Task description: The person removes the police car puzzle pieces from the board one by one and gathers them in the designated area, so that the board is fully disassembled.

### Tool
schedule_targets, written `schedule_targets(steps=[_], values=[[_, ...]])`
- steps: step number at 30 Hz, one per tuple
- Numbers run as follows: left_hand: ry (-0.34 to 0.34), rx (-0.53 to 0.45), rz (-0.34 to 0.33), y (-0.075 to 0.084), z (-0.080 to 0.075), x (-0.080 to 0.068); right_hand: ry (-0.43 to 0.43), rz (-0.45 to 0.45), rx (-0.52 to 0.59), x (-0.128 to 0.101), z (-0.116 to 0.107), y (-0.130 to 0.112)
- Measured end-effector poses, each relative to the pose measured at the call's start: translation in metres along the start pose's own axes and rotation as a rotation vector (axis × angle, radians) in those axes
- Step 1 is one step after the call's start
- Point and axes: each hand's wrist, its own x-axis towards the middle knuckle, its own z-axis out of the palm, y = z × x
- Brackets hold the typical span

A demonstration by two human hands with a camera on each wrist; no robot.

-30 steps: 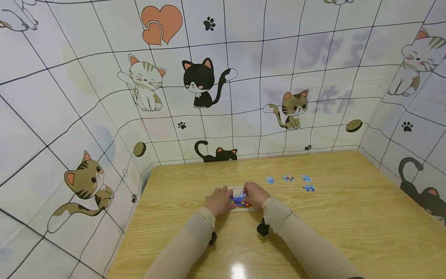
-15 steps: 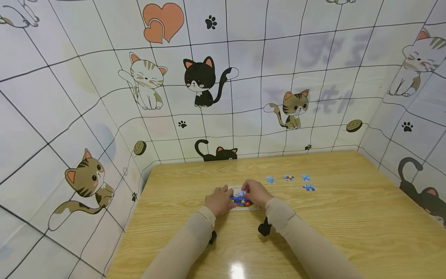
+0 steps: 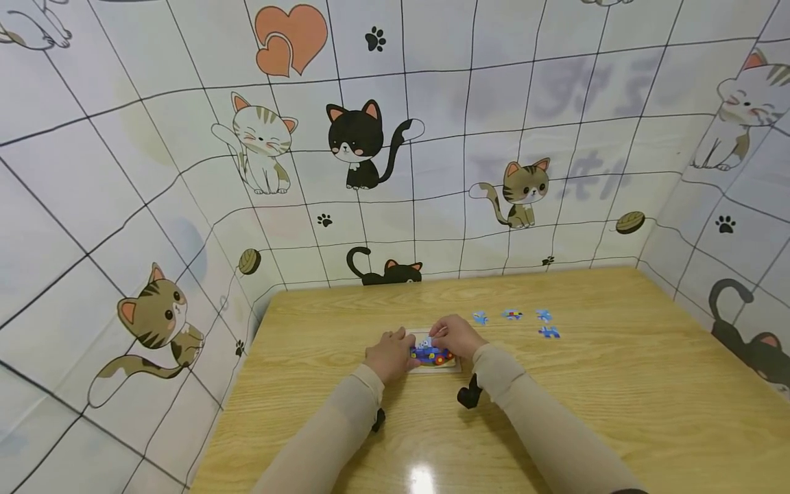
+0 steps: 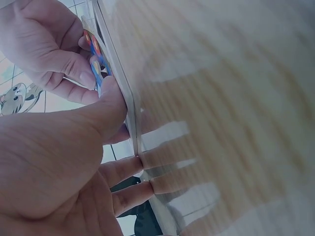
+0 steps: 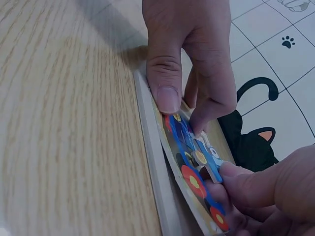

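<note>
A small jigsaw puzzle [image 3: 430, 355] lies in a pale shallow tray [image 5: 153, 157], showing a blue vehicle with red and yellow wheels. Over its left end, my left hand [image 3: 387, 355] presses the picture with thumb and index fingertip. In the left wrist view, the other fingers of that hand stretch out against the table. My right hand [image 3: 458, 336] pinches a blue puzzle piece [image 5: 212, 169] at the upper part of the picture, slightly tilted. Whether that piece is seated is hidden by the fingers. In the right wrist view, the near edge of the picture stands raised from the tray.
Several loose blue puzzle pieces [image 3: 548, 332] lie to the right and behind the puzzle on the wooden table [image 3: 605, 398]. A cat-patterned wall sheet [image 3: 432, 171] surrounds the table at the back and sides. Black wrist mounts [image 3: 470, 394] hang under both sleeves.
My right hand has shifted slightly right and away, uncovering the red wheels at the puzzle's right end. The left hand stays in place on the puzzle.
</note>
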Motion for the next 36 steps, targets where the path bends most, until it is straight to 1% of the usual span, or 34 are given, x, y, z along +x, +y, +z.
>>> schedule_targets(steps=[4,8,11,16,21,25,27,31,36], values=[[0.004,-0.003,0.002,0.001,-0.002,-0.001,-0.024,0.002,0.030,0.000,-0.002,0.000],[-0.009,-0.007,-0.001,0.002,-0.003,-0.001,-0.023,0.013,0.087,-0.001,-0.004,0.002],[-0.012,-0.008,-0.010,0.002,-0.002,-0.001,0.002,0.026,0.133,-0.002,-0.005,0.005],[-0.012,-0.004,-0.017,0.001,0.000,0.000,0.071,0.040,0.163,-0.002,-0.005,0.011],[-0.009,-0.009,-0.009,0.001,0.000,-0.001,0.098,0.072,0.222,-0.002,-0.005,0.014],[-0.008,-0.005,-0.008,0.002,0.000,-0.001,0.108,0.070,0.239,-0.002,-0.005,0.014],[-0.014,-0.005,-0.009,0.002,0.000,-0.001,0.108,0.069,0.237,-0.002,-0.006,0.015],[-0.026,-0.011,-0.016,0.002,0.000,0.000,0.115,0.093,0.240,-0.001,-0.008,0.017],[-0.035,-0.008,-0.027,0.000,0.003,0.002,0.122,0.091,0.231,-0.003,-0.011,0.019]])
